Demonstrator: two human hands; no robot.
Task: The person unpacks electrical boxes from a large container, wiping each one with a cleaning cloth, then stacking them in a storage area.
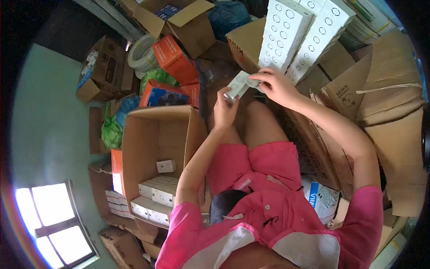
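My left hand (225,110) is closed around the near end of a white plastic wall box (238,84) with round knockout marks on its face, held out above my knees. At the far end of the same box my right hand (275,86) has its fingers pinched together. A small greyish piece (253,82) shows under those fingertips; I cannot tell what it is. Just beyond the right hand, long stacks of similar white boxes (281,33) lean side by side.
At my left stands an open carton (193,148) with rows of small white boxes (156,193) inside. Orange boxes (174,58), a coil of pale tubing (142,51) and another open carton (190,33) lie beyond it. Cardboard flaps (394,80) rise at my right.
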